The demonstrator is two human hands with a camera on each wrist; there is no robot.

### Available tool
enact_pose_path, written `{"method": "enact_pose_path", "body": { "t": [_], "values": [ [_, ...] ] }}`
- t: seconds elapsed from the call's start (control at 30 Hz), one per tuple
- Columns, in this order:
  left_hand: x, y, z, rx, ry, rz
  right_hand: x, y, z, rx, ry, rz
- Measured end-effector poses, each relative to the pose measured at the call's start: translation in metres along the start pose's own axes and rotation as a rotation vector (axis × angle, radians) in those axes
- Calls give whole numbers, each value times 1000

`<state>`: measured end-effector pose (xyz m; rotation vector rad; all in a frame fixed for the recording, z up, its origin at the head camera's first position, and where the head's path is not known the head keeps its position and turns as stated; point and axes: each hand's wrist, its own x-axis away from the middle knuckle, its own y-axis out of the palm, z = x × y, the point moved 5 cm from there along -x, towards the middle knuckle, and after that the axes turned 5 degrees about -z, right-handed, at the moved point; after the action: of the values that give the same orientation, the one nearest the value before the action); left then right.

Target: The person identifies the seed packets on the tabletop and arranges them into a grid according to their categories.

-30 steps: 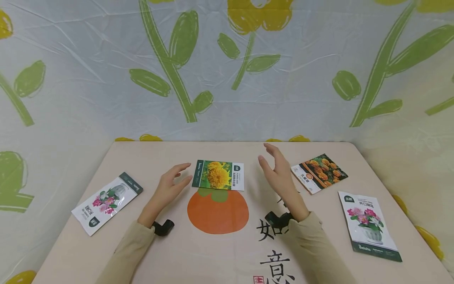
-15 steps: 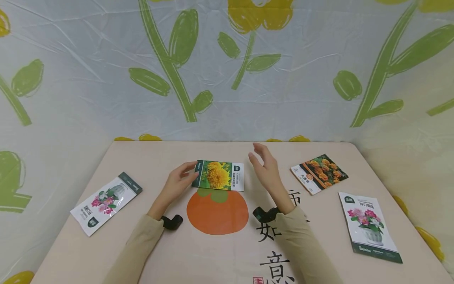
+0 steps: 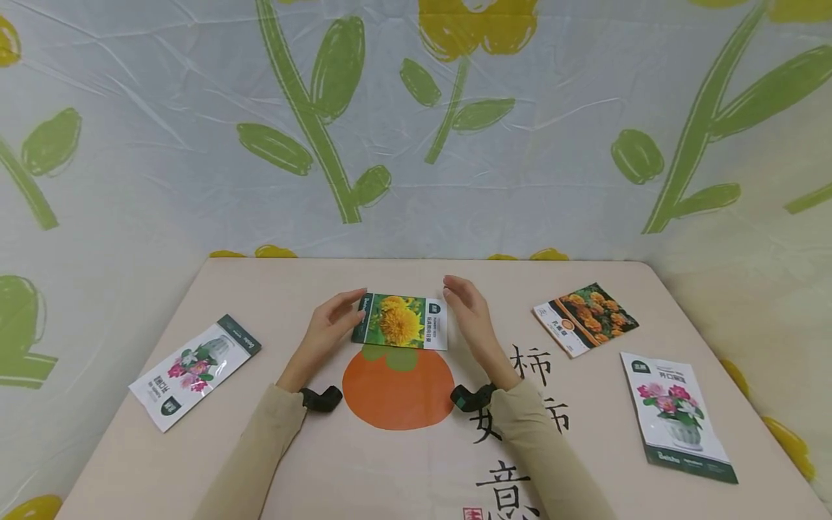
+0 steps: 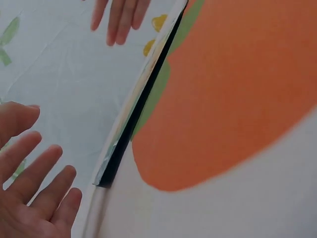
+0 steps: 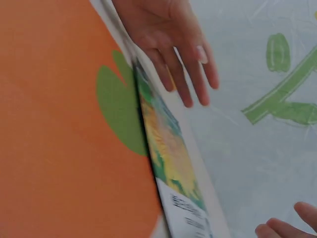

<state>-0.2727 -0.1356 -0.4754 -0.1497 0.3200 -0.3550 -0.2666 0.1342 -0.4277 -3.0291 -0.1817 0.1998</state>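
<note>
A seed packet with a yellow sunflower picture (image 3: 398, 321) lies at the middle of the table, touching the top of a printed orange persimmon (image 3: 399, 393). My left hand (image 3: 327, 328) is at the packet's left end, fingers spread and relaxed. At the right end, my right hand (image 3: 474, 321) hovers with its fingers relaxed too. In the left wrist view the packet (image 4: 131, 114) shows edge-on, and the left hand (image 4: 42, 188) appears apart from it. Neither hand grips anything.
A packet with orange marigolds (image 3: 585, 318) lies at the right rear. Packets with pink flowers in a pot lie at far left (image 3: 195, 372) and far right (image 3: 679, 415). Black wrist cameras (image 3: 321, 399) sit at both wrists. A flowered curtain (image 3: 552, 180) stands behind the table (image 3: 364, 469).
Both hands have closed in on the sunflower packet: the left moved rightward, the right moved leftward and slightly down. The packets have not moved.
</note>
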Motion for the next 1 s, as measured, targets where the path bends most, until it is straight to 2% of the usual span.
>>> {"method": "enact_pose_path", "body": {
  "t": [0.13, 0.27, 0.4, 0.5, 0.67, 0.83, 1.0],
  "values": [
    [1, -1, -6, -20, -11, -5, 8, 11, -5, -18, 30, -43],
    [4, -1, -13, -142, -55, -21, 11, 18, 3, -26, 20, -94],
    [7, 1, -16, -297, -32, -51, 9, 21, 23, 24, -25, -126],
    [8, 3, -16, -390, -17, -84, 10, 22, 35, 106, -54, -148],
    [8, 7, -16, -485, 1, -161, 13, 24, 41, 262, -102, -172],
    [6, 9, -17, -529, 28, -204, 11, 26, 44, 437, -132, -204],
    [5, 10, -18, -538, 36, -205, 11, 28, 45, 580, -175, -260]
  ]
}}
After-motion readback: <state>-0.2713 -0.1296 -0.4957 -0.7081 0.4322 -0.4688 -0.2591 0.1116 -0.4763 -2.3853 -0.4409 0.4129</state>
